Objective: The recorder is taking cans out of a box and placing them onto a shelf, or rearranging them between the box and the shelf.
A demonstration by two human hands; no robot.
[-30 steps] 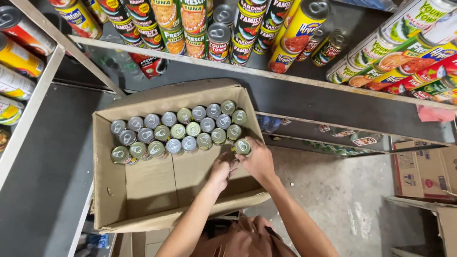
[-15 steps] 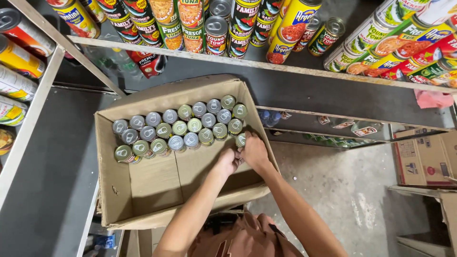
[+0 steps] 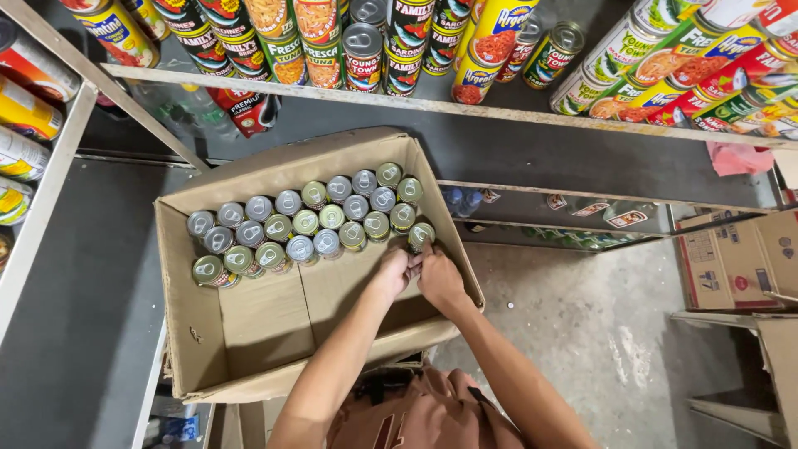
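Note:
A cardboard box (image 3: 249, 333) sits open below me, with several small tin cans (image 3: 307, 220) standing in three rows along its far side. My left hand (image 3: 392, 273) and my right hand (image 3: 439, 278) are inside the box by its right wall, side by side. Their fingertips meet on the near side of the can at the right end of the front row (image 3: 421, 234). That can stands upright next to the others. The near half of the box floor is bare cardboard.
A shelf (image 3: 465, 106) above the box carries several taller cans with coloured labels. More cans lie on a rack at the left (image 3: 25, 133). Another cardboard box (image 3: 731, 258) stands at the right on the concrete floor (image 3: 598, 333).
The can at the right end of the front row has gone from tilted in my right hand to standing upright in the row. Both hands have stayed on it.

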